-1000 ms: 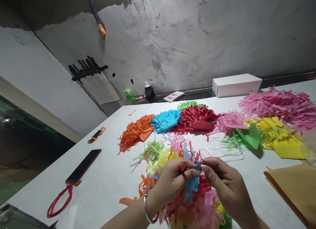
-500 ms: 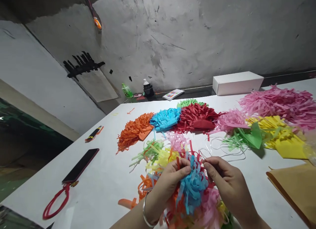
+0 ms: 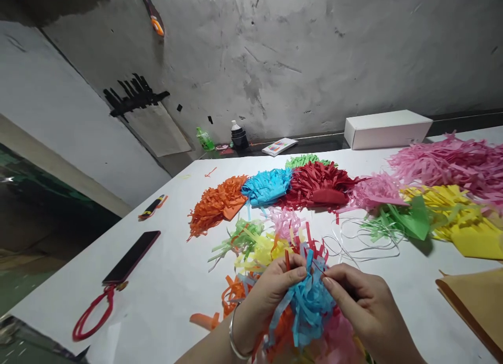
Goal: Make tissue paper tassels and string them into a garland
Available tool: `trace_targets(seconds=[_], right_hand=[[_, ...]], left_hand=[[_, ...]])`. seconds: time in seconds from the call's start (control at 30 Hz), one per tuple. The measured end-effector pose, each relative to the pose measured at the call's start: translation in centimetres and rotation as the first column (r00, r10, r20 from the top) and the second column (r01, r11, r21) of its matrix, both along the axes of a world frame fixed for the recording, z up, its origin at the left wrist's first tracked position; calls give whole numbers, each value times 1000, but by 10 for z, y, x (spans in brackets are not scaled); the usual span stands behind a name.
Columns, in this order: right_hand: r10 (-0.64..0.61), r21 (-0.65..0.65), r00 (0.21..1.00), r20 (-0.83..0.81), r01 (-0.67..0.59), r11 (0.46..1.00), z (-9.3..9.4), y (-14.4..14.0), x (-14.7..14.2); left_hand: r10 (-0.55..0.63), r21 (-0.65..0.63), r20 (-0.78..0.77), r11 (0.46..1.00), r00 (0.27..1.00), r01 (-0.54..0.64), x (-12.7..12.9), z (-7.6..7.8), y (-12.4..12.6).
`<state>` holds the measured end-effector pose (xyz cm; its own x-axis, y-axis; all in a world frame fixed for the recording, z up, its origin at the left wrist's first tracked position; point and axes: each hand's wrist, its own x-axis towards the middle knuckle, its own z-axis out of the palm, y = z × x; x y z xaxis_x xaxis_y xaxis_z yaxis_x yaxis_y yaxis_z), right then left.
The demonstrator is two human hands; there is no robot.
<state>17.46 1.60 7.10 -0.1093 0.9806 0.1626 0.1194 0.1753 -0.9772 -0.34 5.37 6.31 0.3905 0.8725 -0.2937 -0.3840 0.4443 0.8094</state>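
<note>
Sky-blue fringed tissue-paper tassel (image 3: 313, 309), 5 o'clock, fans wider; left hand (image 3: 271, 293) pinches its upper end, right hand (image 3: 363, 304) a thin red strand (image 3: 319, 270). Likely light, tearable: grip bunched end.

Past the orange scraps (image 3: 202, 320) beside the left hand (image 3: 271, 290), bare tabletop (image 3: 168, 301) opens leftward to the phone (image 3: 131, 256). Ahead of the right hand (image 3: 361, 301) lies tangled white cord (image 3: 375, 258); rightward, a gap ends at brown paper (image 3: 475, 301).
</note>
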Motion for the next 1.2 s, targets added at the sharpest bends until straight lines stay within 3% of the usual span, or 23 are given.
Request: trace_targets(seconds=[0.2, 0.33, 0.5, 0.67, 0.83, 0.97, 1.03, 1.1, 1.2], right_hand=[[61, -41, 995, 83, -58, 997, -2, 3, 7], [168, -109, 968, 185, -150, 983, -3, 8, 16], [242, -199, 970, 36, -230, 953, 1, 14, 23], [276, -263, 958, 78, -247, 933, 2, 16, 20], [238, -320, 967, -90, -255, 912, -2, 17, 15], [305, -277, 949, -86, -317, 907, -8, 19, 9], [244, -162, 970, 0, -241, 957, -9, 21, 8], [67, -50, 998, 10, -66, 997, -10, 23, 11], [-199, -55, 968, -152, 192, 980, -9, 23, 19]], left_hand=[[13, 13, -34, 1000, 999, -12, 0, -1, -4], [46, 156, -177, 988, 983, -18, -3, 2, -3], [14, 285, -370, 953, 929, 99, -10, 9, -3], [-33, 321, -474, 924, 880, 207, -10, 11, -6], [-33, 375, -548, 883, 836, 281, -9, 13, -8], [50, 455, -644, 827, 763, 330, -5, 10, -11], [90, 481, -678, 805, 729, 348, -3, 9, -13], [34, 447, -698, 800, 715, 399, -2, 8, -14], [-28, 421, -710, 784, 703, 457, -2, 11, -14]])
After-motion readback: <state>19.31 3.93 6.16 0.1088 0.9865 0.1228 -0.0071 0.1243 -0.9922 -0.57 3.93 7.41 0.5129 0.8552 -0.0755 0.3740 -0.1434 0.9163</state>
